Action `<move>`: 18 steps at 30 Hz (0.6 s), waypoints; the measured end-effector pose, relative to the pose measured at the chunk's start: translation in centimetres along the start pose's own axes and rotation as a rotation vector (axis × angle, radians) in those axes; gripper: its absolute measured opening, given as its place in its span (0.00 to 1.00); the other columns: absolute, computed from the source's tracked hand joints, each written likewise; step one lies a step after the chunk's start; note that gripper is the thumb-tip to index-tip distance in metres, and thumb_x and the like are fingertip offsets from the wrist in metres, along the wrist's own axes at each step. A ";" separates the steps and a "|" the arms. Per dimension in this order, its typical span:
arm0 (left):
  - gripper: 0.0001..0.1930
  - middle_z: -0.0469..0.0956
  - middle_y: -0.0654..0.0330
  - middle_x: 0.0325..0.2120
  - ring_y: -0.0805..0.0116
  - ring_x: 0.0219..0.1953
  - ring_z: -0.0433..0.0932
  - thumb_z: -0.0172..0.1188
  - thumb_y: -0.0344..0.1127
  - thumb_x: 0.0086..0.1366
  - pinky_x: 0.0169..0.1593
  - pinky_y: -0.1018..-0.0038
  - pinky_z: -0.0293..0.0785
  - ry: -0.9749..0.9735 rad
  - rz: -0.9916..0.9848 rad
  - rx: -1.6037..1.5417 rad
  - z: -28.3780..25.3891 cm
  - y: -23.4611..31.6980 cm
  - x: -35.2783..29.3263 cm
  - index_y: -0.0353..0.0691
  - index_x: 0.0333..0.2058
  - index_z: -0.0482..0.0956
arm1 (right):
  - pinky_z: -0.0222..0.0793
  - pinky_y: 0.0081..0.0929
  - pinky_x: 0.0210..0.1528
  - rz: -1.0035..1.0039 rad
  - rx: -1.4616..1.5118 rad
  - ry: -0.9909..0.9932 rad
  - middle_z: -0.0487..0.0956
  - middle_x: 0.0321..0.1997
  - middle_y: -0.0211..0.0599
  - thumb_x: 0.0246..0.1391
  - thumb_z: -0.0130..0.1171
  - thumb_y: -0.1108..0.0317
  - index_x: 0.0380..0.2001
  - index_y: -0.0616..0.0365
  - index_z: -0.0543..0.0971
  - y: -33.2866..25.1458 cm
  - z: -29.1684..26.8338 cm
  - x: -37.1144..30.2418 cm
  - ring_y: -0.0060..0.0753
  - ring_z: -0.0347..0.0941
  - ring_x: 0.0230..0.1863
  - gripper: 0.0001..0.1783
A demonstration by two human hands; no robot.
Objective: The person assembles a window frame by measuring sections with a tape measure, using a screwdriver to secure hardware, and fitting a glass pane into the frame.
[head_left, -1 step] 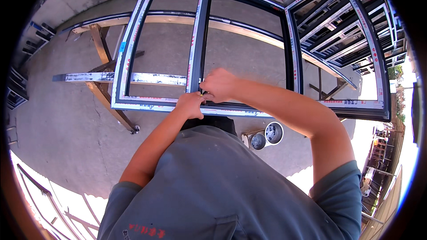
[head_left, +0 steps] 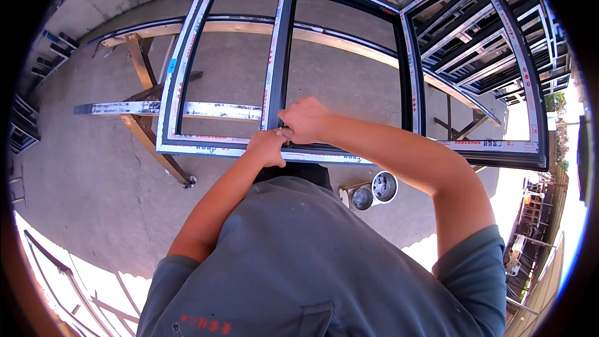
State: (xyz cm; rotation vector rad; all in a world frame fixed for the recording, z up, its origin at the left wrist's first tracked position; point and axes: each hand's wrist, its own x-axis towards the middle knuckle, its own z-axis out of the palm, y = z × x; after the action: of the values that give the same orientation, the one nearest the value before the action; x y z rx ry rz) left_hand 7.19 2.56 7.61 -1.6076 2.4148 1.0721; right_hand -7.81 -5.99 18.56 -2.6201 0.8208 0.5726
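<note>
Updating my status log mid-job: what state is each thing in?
Left hand: at the frame's near rail; grip unclear
Right hand: fingers curled, close against left hand; grip unclear
Window frame: laid across supports, white printed film on
Wooden trestle: standing
White bucket: upright, open-topped
Frames at right: stacked

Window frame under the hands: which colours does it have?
The window frame is dark grey, with white, red-marked film strips; the head view shows it best.

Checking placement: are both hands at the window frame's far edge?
No: left hand and right hand are on the frame, by its near edge.
</note>
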 end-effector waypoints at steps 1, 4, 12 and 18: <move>0.30 0.82 0.58 0.46 0.54 0.49 0.84 0.79 0.45 0.40 0.52 0.60 0.82 -0.004 -0.001 -0.006 0.0 0.0 0.1 0.50 0.47 0.88 | 0.77 0.49 0.45 0.174 0.101 0.031 0.86 0.36 0.45 0.62 0.64 0.50 0.43 0.58 0.82 -0.5 0.6 0.2 0.56 0.82 0.39 0.21; 0.30 0.83 0.58 0.47 0.55 0.49 0.84 0.79 0.45 0.40 0.52 0.60 0.82 -0.012 -0.001 -0.007 0.2 -0.1 0.2 0.50 0.46 0.88 | 0.78 0.52 0.42 0.243 0.208 0.130 0.86 0.37 0.49 0.62 0.64 0.54 0.51 0.59 0.80 0.5 1.7 1.2 0.61 0.83 0.36 0.22; 0.30 0.82 0.58 0.46 0.56 0.50 0.84 0.79 0.46 0.40 0.53 0.60 0.82 -0.008 0.006 0.008 0.7 -0.5 0.4 0.50 0.47 0.88 | 0.71 0.31 0.59 -0.735 -0.526 0.315 0.77 0.66 0.21 0.58 0.65 0.59 0.49 0.47 0.85 4.6 0.2 -0.8 0.31 0.69 0.66 0.17; 0.30 0.81 0.58 0.45 0.56 0.50 0.84 0.79 0.46 0.40 0.52 0.59 0.82 -0.016 0.011 0.026 0.4 -0.1 0.5 0.50 0.47 0.88 | 0.72 0.34 0.59 -0.605 -0.451 0.059 0.82 0.60 0.29 0.59 0.65 0.55 0.43 0.50 0.87 4.5 0.1 -0.1 0.36 0.74 0.62 0.14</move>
State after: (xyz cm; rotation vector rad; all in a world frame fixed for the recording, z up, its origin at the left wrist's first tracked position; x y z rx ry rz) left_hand 6.93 2.39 7.01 -1.5740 2.4193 1.0473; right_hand -10.62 -9.37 17.62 -3.0822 -0.1362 0.5466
